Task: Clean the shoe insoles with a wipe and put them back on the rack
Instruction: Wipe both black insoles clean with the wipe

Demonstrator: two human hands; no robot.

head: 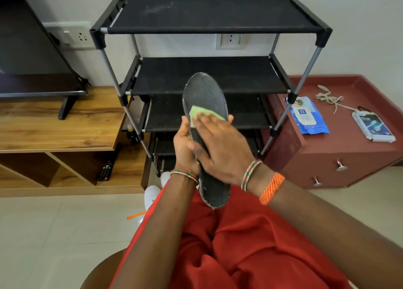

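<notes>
Lap: we see red fabric trousers (pixel 250 245) filling the bottom of the view, with both forearms reaching forward over them.
Insole: we find a long dark grey insole with a pale frayed edge (pixel 205 92) held upright in front of us, toe end up, heel end down over the lap, in front of the rack's lower shelves.
Left hand: our left hand (pixel 185 142) grips the insole's left edge near its middle, fingers curled behind it and thumb along the front edge.
Right hand: our right hand (pixel 222 140) lies flat across the insole's face, fingers straight and close together, pressing down on the wipe.
Wipe: we see a light green folded wipe (pixel 197 111) peeking out from under the right fingertips, flat against the insole.
Rack: we face a black fabric-shelved shoe rack with grey metal poles (pixel 209 14), standing against the wall; its visible shelves hold nothing.
Right side: a dark red drawer cabinet (pixel 340 155) carries a blue wipes packet (pixel 309 118), a white packet (pixel 373 125) and a tangle of beige laces (pixel 327 97).
Left side: a wooden TV stand (pixel 54 123) bears a black television (pixel 32 49); a black remote control (pixel 106 169) lies on its lower shelf.
</notes>
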